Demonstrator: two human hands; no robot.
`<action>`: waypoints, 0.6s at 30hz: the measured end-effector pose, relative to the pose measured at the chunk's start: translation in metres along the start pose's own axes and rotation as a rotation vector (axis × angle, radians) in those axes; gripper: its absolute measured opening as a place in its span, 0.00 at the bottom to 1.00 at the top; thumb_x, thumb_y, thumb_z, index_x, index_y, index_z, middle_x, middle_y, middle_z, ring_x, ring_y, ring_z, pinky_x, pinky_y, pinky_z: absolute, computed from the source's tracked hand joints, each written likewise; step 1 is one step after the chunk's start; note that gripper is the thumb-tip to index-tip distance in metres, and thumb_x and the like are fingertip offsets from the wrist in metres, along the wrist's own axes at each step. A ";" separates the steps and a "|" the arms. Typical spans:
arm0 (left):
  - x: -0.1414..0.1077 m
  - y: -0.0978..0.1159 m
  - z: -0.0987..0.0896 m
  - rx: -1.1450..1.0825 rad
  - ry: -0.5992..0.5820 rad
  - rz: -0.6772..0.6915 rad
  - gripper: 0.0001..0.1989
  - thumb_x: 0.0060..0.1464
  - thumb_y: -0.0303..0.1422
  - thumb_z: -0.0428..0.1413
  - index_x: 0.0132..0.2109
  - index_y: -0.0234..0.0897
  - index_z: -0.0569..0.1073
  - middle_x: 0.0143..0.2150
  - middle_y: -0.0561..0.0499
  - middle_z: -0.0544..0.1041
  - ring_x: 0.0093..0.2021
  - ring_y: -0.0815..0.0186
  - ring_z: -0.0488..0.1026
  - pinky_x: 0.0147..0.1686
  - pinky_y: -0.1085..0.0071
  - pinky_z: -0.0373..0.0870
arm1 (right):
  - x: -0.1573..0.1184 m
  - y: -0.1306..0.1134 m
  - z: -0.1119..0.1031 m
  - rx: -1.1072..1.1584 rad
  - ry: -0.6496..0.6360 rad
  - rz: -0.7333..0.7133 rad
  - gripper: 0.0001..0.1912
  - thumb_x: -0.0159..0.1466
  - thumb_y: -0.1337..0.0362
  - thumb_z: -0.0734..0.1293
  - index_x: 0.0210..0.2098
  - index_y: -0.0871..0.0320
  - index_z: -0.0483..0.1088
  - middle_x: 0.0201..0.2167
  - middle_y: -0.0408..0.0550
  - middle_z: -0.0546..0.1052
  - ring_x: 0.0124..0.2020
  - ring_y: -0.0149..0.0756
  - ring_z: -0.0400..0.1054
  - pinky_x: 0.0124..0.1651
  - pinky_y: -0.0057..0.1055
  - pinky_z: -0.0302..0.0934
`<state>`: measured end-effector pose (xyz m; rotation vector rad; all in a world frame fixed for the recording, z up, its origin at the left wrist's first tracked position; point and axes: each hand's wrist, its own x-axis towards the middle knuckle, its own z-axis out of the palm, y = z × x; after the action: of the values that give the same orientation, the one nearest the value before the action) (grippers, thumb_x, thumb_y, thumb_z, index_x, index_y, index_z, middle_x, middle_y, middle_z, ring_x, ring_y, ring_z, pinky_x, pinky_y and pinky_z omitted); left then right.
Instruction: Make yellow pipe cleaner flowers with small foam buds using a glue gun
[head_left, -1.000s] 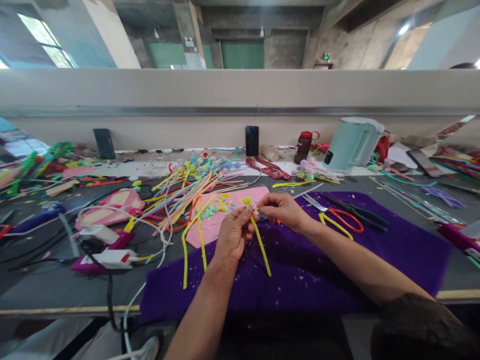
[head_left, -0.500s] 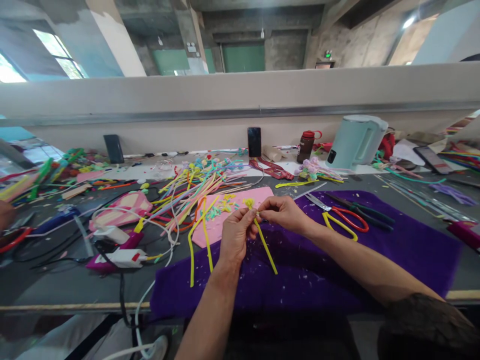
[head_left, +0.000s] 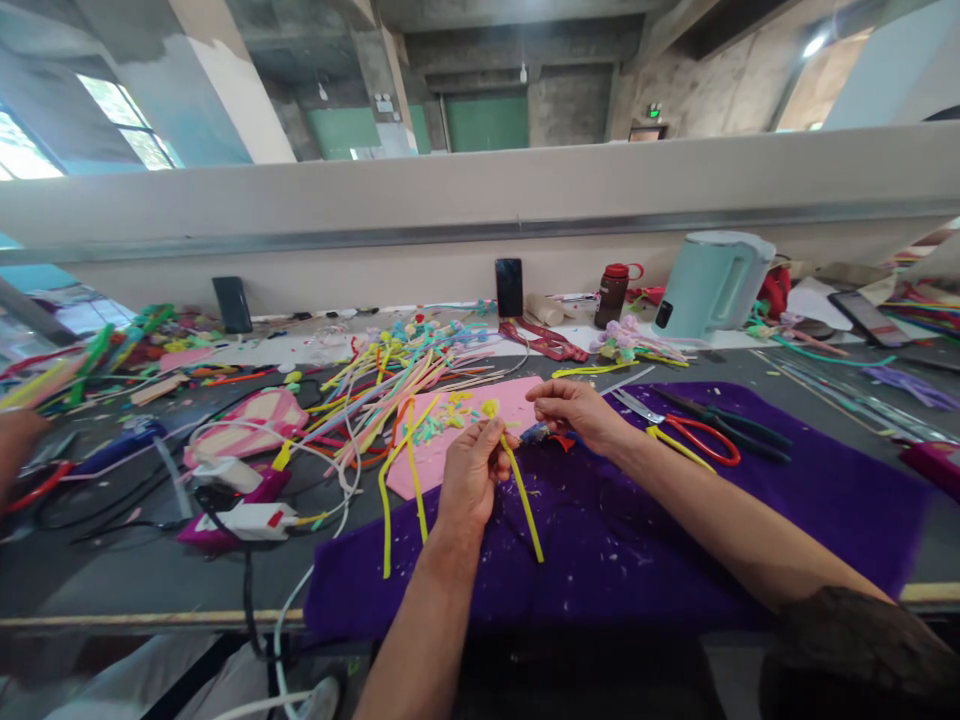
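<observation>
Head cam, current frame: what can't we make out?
All in the head view:
Yellow stem, gripped stretch: hidden by the left hand.
Whether the right hand pinches anything: too small to tell.
Another person's hand: cut off by the left edge, blurred.
Lettering on the brown bottle: too small.

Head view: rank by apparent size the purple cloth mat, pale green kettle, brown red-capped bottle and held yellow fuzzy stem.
Purple cloth mat
Pale green kettle
Unsure: brown bottle or yellow stem; stem is nearer
</observation>
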<state>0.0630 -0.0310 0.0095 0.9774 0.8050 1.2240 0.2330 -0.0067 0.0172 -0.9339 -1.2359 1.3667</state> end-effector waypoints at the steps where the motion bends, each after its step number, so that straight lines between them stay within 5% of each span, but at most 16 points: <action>1: 0.000 0.000 0.000 -0.008 -0.004 -0.010 0.13 0.44 0.39 0.57 0.26 0.32 0.68 0.22 0.55 0.70 0.14 0.80 0.59 0.11 0.83 0.54 | -0.001 0.000 0.002 -0.014 -0.016 0.004 0.12 0.50 0.65 0.68 0.34 0.61 0.69 0.22 0.41 0.71 0.16 0.20 0.59 0.17 0.18 0.49; 10: 0.000 -0.001 -0.001 -0.011 -0.025 -0.033 0.14 0.43 0.40 0.58 0.25 0.32 0.68 0.19 0.56 0.69 0.13 0.80 0.58 0.11 0.82 0.53 | -0.017 -0.012 0.020 -0.123 -0.149 -0.019 0.16 0.54 0.55 0.65 0.33 0.63 0.70 0.24 0.46 0.74 0.17 0.23 0.61 0.16 0.20 0.49; 18: -0.002 -0.001 0.001 0.078 -0.026 0.026 0.13 0.46 0.40 0.55 0.25 0.33 0.68 0.14 0.58 0.65 0.12 0.78 0.57 0.12 0.81 0.52 | -0.022 -0.012 0.029 -0.218 -0.160 -0.156 0.12 0.51 0.60 0.69 0.31 0.62 0.70 0.24 0.44 0.73 0.21 0.25 0.62 0.23 0.23 0.57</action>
<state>0.0639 -0.0333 0.0087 1.0684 0.8270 1.2075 0.2113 -0.0338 0.0319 -0.8681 -1.5716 1.2181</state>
